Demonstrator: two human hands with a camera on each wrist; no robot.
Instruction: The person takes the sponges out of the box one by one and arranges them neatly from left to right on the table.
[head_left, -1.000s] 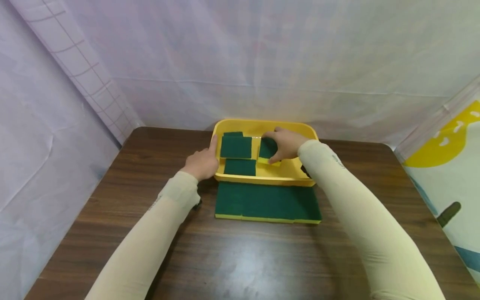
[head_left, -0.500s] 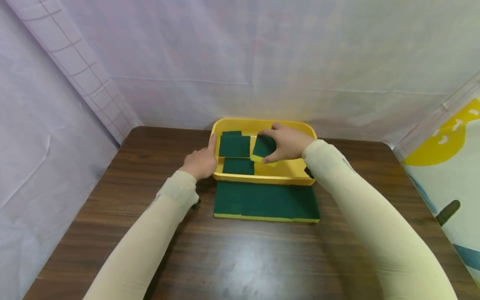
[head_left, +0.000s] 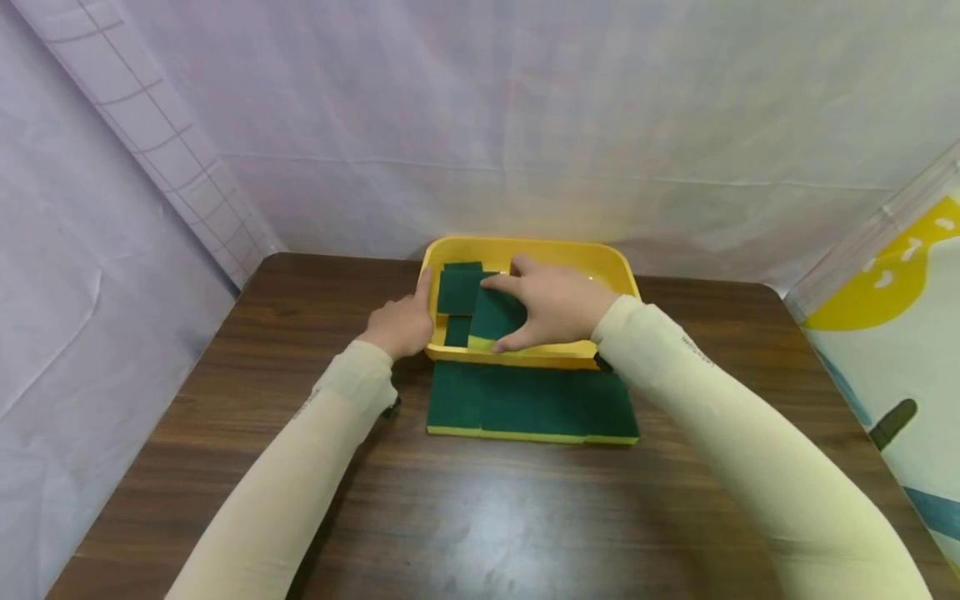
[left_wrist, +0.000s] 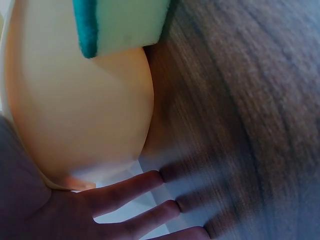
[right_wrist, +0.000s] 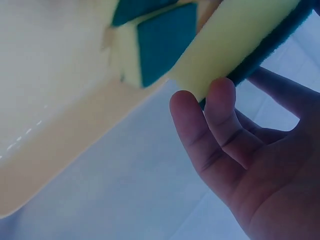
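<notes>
Over the tray [head_left: 615, 265], right-hand fingers [head_left: 501, 284] pinch a sponge [head_left: 493, 317].

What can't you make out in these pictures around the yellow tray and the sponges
- Head view: the right hand covers most of the sponge it holds and the yellow tray floor beneath.
- Head view: sponges in tray overlap, so their count is unclear.
- Left wrist view: left hand cut off by the frame edge.
- Right wrist view: blurred; held sponge's top cropped.

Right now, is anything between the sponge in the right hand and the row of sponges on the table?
Only the tray's near rim. The right hand holds the sponge above it, and the row of sponges lies just beyond.
</notes>
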